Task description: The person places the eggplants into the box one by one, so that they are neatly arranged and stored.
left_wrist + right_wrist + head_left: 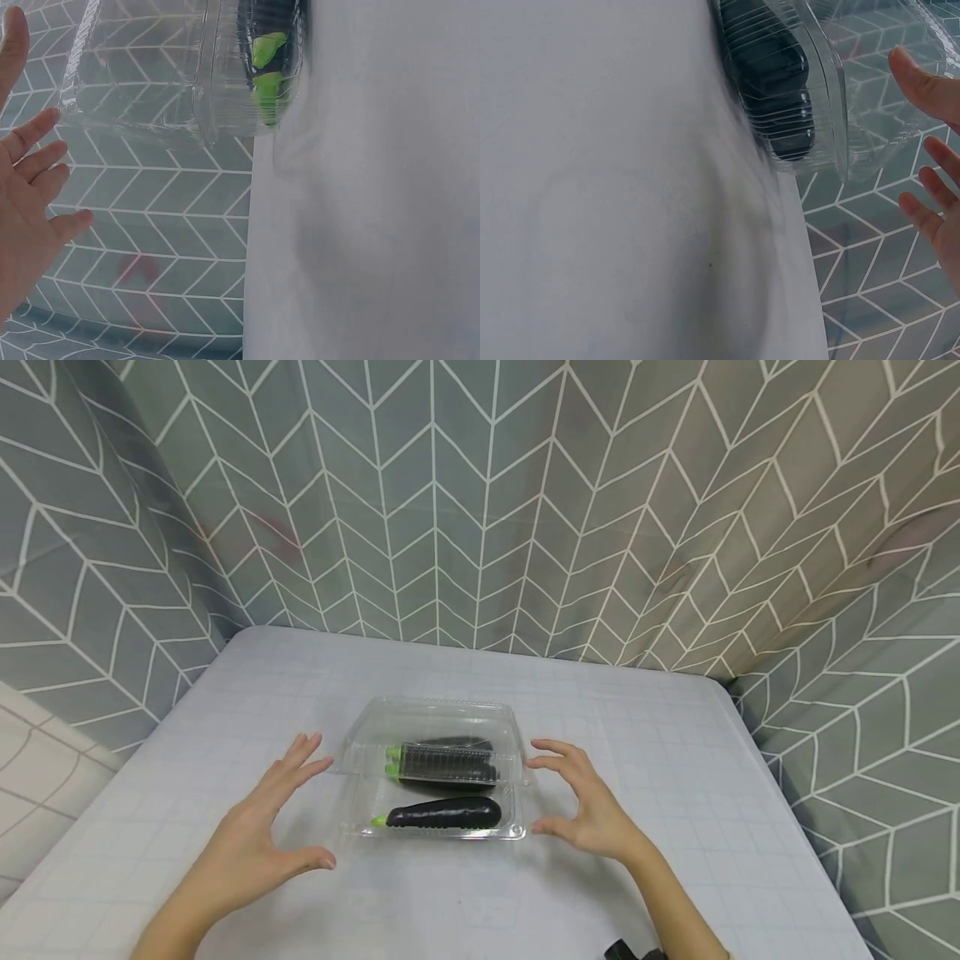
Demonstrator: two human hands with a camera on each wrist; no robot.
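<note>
A clear plastic clamshell box (431,832) sits on the table with its hinged lid (442,712) raised. One dark, glossy eggplant (453,812) with a green stem lies along the front of the box. More eggplants (268,64) show behind it through the plastic. My left hand (251,839) is spread at the box's left side, thumb apart from the fingers. On the right side my right hand (588,806) is held likewise, its fingertips close to the lid's edge; whether they touch it I cannot tell. Neither hand grips anything.
A white cloth with a faint grid covers the table (480,910). Grey-green chevron curtains (480,510) hang behind and at both sides. A small black object (621,950) is partly visible at the front edge beside the right forearm.
</note>
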